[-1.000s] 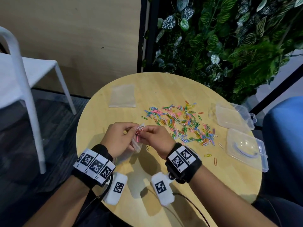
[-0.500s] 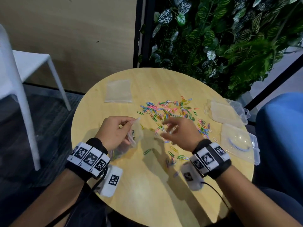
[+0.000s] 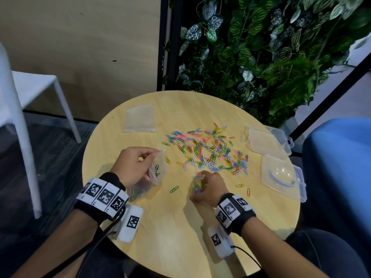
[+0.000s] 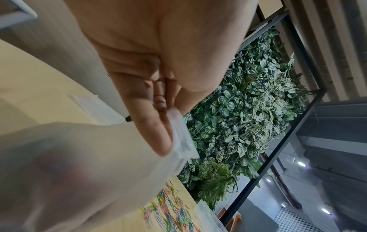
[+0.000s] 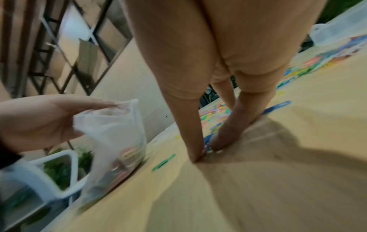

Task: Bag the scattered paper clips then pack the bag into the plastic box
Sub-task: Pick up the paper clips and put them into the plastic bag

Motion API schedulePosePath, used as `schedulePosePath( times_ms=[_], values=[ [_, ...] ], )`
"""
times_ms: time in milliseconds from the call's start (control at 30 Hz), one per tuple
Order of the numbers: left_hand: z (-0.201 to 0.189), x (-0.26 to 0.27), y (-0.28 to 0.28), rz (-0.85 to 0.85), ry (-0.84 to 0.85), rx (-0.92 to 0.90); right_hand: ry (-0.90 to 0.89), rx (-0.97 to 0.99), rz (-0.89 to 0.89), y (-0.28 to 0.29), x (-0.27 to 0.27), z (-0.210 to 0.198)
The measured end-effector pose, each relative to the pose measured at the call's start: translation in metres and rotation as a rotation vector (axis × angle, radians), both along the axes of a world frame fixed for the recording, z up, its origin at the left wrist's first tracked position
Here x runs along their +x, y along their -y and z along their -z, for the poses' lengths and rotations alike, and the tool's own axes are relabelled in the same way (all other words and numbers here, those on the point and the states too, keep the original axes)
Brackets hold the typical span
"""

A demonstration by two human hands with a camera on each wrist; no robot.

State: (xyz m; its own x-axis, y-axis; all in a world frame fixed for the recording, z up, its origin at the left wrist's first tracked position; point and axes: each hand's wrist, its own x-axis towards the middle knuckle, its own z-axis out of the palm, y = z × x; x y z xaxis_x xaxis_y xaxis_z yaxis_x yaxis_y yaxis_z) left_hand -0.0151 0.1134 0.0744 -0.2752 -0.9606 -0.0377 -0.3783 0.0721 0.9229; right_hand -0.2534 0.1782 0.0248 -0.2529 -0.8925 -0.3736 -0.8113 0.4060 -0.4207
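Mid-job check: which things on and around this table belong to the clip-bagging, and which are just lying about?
In the job:
left hand holding the bag
right hand gathering paper clips
plastic box

Lying about:
spare bag
second box
white chair
plant wall

Left hand [image 3: 134,167] raised, thumb and forefinger pinched together, right hand [image 3: 208,189] lowered, fingertips [image 5: 216,146] bunched, pointing down
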Motion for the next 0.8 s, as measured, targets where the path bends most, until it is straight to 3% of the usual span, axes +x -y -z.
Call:
schedulePosePath(
  times_ms=[233,467,567,800],
  values=[
    [0.003,0.006,0.003,-0.028,-0.030,0.032,-0.058,-0.039,0.032,0.048,-0.007,0.002],
    [0.001,0.008,0.004,-0.016,-0.029,0.040,-0.390,-0.019,-0.366,0.075,0.020,0.004],
    [0.002,0.007,0.005,-0.008,-0.021,0.045,-0.527,-0.052,-0.457,0.075,0.027,0.003],
    [0.003,0.009,0.006,-0.003,-0.001,0.047,-0.472,-0.101,-0.344,0.076,0.000,0.004]
  ],
)
